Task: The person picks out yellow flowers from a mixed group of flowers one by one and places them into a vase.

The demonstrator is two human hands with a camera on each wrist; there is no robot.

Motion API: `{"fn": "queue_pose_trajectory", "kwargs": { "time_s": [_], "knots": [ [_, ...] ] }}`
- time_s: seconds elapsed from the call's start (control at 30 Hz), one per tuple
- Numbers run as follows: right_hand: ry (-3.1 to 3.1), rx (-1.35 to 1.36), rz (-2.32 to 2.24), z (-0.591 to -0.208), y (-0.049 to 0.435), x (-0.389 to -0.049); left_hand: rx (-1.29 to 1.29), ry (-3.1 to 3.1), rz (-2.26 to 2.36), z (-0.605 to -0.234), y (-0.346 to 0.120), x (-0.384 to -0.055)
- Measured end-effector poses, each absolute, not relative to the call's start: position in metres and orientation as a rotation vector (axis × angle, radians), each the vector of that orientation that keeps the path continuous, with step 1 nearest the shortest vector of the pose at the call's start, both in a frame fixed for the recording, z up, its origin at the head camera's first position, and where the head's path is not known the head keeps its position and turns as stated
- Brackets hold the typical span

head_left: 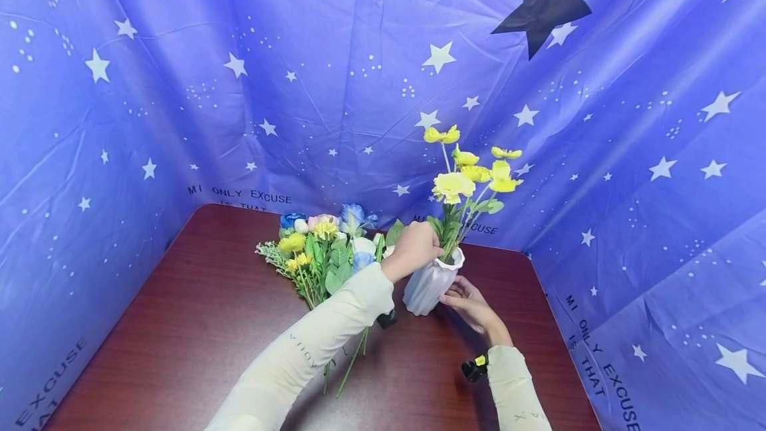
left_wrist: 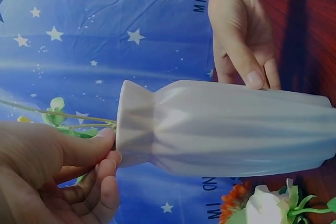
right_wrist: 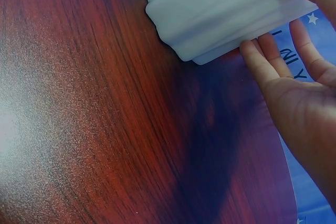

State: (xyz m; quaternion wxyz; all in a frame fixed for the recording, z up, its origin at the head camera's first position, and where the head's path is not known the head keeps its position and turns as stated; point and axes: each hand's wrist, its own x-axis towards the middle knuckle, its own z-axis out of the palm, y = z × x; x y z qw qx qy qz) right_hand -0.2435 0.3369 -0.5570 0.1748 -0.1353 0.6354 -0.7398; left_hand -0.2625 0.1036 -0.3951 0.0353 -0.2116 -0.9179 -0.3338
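Note:
A white, fluted vase with a wavy rim leans to the right in the head view. Yellow artificial flowers rise from its mouth on green stems. At the rim, my left hand pinches the stems between thumb and fingers. My right hand holds the vase's lower side with its fingertips, the palm away from the wall. In the right wrist view, one digit of this hand overlaps the vase while other fingertips lie along its lower edge. The stem ends inside are hidden.
Left of the vase, a pile of artificial flowers in blue, white, pink and yellow lies on the dark red wooden table. Its stems run toward the front, partly under my left forearm. Blue star-printed cloth encloses the table's back and sides.

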Motion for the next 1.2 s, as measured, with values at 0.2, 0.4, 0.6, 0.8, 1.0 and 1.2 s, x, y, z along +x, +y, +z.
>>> {"fn": "queue_pose_trajectory", "kwargs": {
  "time_s": [0.2,0.4,0.6,0.8,1.0,1.2],
  "knots": [
    [1.815,-0.383,-2.094,-0.556,0.337,-0.243,-0.654,-2.841,-1.047,-0.395,0.103,-0.263],
    [1.809,-0.394,-2.094,-0.557,0.337,-0.244,-0.629,-2.841,-1.064,-0.396,0.103,-0.263],
    [1.822,-0.370,-2.078,-0.556,0.336,-0.244,-0.608,-2.822,-1.071,-0.396,0.102,-0.263],
    [1.836,-0.356,-2.072,-0.554,0.337,-0.243,-0.598,-2.800,-1.118,-0.398,0.097,-0.265],
    [1.810,-0.366,-2.100,-0.555,0.337,-0.242,-0.543,-2.822,-1.067,-0.398,0.092,-0.265],
    [1.825,-0.385,-2.090,-0.554,0.336,-0.242,-0.538,-2.782,-1.141,-0.399,0.089,-0.266]
  ]
}}
